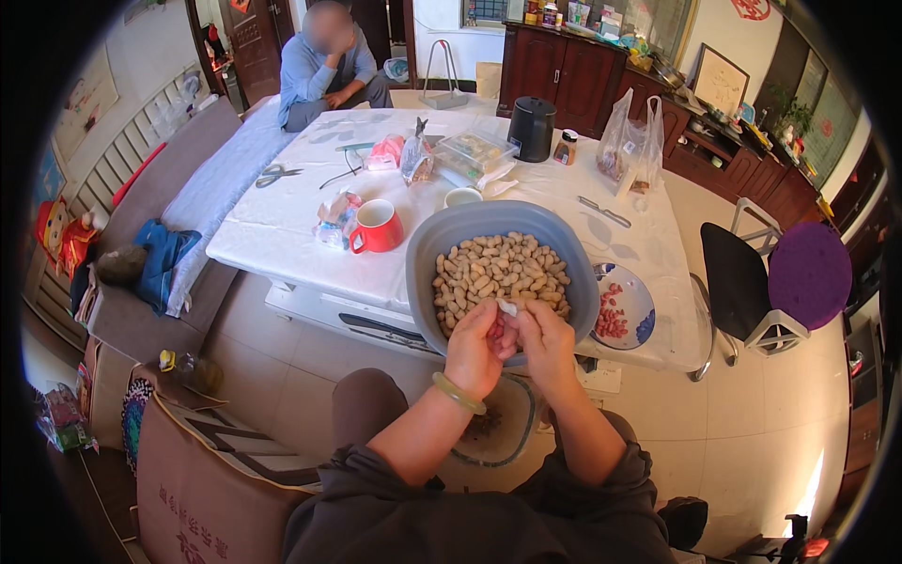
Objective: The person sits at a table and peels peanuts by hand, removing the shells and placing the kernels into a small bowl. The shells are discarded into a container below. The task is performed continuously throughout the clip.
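My left hand (473, 350), with a pale green bangle (458, 393) at its wrist, meets my right hand (550, 345) above the near rim of a grey-blue plastic basin (557, 224). Between the two thumbs and fingertips is an opened peanut shell (507, 307), its whitish inside showing. The curled fingers hide whether a kernel lies in the palm. Unshelled peanuts (493, 261) fill much of the basin. Just right of it, a white bowl with blue decoration (638, 304) holds several reddish peanut kernels (612, 321). Below my hands, a bin (525, 440) on the floor contains dark scraps.
On the table (275, 225) are a red mug (377, 227), scissors (278, 175), a black kettle (532, 128), a peeler or knife (604, 211) and a plastic bag (629, 144). A person (328, 67) sits beyond the far left corner. A chair (736, 275) stands to the right.
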Available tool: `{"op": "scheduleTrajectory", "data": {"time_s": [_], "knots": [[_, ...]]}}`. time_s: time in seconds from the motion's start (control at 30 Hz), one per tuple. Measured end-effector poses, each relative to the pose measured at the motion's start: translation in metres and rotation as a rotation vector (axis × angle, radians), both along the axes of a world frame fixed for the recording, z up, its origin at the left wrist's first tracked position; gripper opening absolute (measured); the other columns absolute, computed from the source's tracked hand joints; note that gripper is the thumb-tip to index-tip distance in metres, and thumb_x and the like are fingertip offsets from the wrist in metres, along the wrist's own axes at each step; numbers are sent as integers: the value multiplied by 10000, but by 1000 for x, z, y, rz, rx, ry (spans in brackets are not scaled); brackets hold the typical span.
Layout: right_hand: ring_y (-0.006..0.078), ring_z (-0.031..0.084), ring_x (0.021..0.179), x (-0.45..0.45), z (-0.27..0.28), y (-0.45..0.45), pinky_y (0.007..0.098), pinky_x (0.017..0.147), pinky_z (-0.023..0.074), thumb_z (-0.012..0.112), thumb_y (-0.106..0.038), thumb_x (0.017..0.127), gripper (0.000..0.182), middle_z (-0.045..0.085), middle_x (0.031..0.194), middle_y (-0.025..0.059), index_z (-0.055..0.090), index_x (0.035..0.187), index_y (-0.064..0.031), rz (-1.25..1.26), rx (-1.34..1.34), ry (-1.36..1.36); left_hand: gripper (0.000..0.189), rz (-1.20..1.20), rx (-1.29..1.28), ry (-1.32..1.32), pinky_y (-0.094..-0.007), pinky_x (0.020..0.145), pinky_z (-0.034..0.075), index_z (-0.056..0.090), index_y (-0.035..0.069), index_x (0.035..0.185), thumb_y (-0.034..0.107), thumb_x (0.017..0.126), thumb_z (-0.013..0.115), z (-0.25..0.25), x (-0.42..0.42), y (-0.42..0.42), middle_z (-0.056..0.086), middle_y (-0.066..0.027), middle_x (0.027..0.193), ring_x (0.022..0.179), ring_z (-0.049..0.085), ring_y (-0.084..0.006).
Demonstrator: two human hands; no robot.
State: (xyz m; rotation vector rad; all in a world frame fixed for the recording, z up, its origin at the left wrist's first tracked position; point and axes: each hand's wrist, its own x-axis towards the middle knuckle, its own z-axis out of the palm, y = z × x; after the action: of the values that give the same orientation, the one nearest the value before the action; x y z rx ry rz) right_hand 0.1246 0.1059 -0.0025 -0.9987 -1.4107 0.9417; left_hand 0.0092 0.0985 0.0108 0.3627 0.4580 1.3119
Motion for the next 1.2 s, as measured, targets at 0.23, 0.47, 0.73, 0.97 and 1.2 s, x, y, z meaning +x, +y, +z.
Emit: {"op": "scheduleTrajectory", "data": {"time_s": [0.23, 0.47, 0.73, 0.97, 1.2], "knots": [[63, 498, 569, 11, 12, 1, 205, 504, 400, 541, -94, 906, 109, 552, 683, 8, 550, 967, -4, 61, -183, 85, 306, -53, -56, 19, -241, 496, 325, 557, 50, 891, 315, 966, 424, -3, -7, 2, 600, -61, 780, 602, 474, -115], [55, 505, 579, 27, 28, -3, 199, 527, 403, 579, -87, 881, 91, 549, 714, 0, 556, 932, -16, 343, -215, 47, 316, 85, -26, 157, -221, 462, 308, 573, 57, 808, 327, 944, 479, -6, -37, 8, 562, -31, 733, 580, 463, -100], [104, 558, 676, 34, 30, -3, 253, 625, 450, 646, -81, 818, 145, 592, 742, 39, 576, 928, -17, 698, -191, -321, 230, 207, 24, 288, -195, 427, 246, 572, 50, 848, 250, 941, 505, 4, -65, 17, 439, 26, 637, 483, 342, -56], [154, 592, 753, 35, 35, -4, 289, 684, 467, 689, -115, 771, 214, 606, 826, 63, 583, 930, -19, 793, -147, -534, 201, 218, 33, 592, -180, 430, 211, 606, 56, 854, 228, 926, 531, 12, -73, 24, 393, 77, 589, 478, 294, -22], [159, 617, 807, 34, 40, -6, 284, 703, 477, 681, -125, 775, 244, 615, 898, 73, 582, 967, -13, 793, -151, -514, 181, 201, 135, 943, -181, 514, 325, 652, 53, 869, 174, 912, 524, 0, -82, 45, 473, 62, 632, 560, 385, -32]]}}
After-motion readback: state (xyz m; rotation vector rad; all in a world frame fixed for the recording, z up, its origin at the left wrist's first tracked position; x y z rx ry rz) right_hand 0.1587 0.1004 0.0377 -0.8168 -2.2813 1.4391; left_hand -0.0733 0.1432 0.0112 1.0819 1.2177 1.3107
